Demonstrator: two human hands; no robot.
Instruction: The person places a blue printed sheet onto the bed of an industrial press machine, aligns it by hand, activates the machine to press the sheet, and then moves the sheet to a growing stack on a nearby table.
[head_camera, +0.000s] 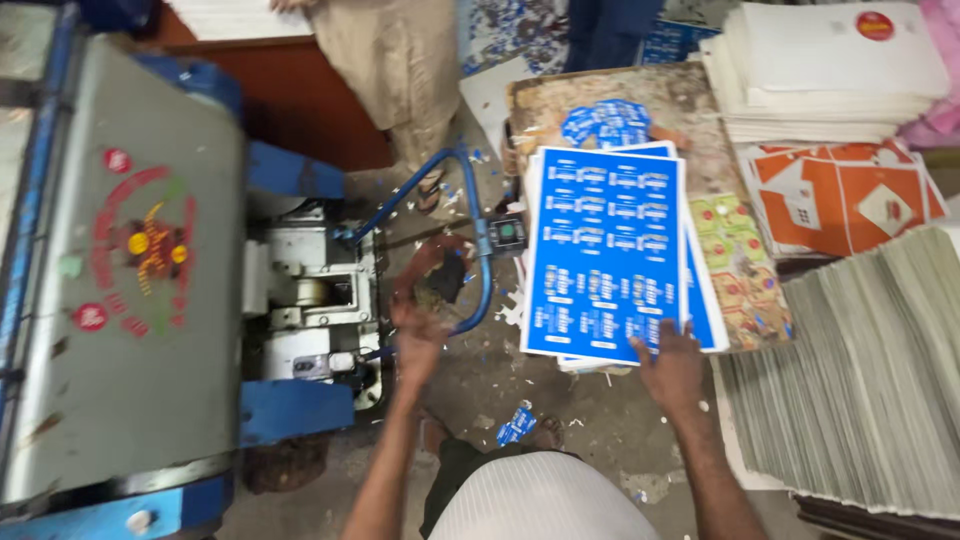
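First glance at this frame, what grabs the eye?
The stack of bright blue printed sheets at centre, with the right hand on its near edge. Left of it looms a big grey and blue machine; the left hand hovers, blurred, by its blue curved bar.

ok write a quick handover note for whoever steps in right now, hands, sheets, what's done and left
Left hand: empty, fingers spread, in the air by the blue pipe handle beside the press.
Right hand: fingers on the near edge of the top blue printed sheet, not lifted.
Blue sheets lie stacked on the worktable; the press plate shows a red print, no blue sheet on it.
Done: cannot tell. Left: top sheet is not yet picked up.
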